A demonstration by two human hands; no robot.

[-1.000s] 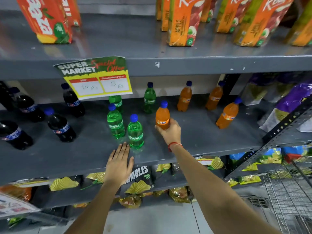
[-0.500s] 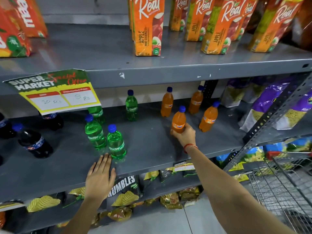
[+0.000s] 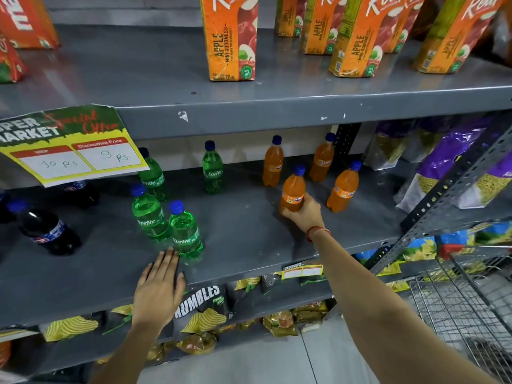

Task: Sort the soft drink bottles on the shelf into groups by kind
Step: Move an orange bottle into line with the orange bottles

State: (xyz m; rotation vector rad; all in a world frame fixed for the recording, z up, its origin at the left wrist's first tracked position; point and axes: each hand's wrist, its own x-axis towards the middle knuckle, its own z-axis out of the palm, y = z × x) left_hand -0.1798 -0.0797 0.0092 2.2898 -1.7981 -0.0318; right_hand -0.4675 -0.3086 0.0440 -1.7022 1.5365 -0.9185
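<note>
Orange soda bottle [image 3: 292, 194], full, heavy and smooth, stands on the grey shelf [image 3: 249, 231] among its kind, my right hand [image 3: 304, 214] clamped low round its body; my left hand [image 3: 158, 289] lies flat, holding nothing.

Even, fairly bright light, perhaps from overhead, puts soft glare on the upper shelf [image 3: 155, 79]. Straight edges bow toward the frame's borders. Corners blur slightly.
</note>
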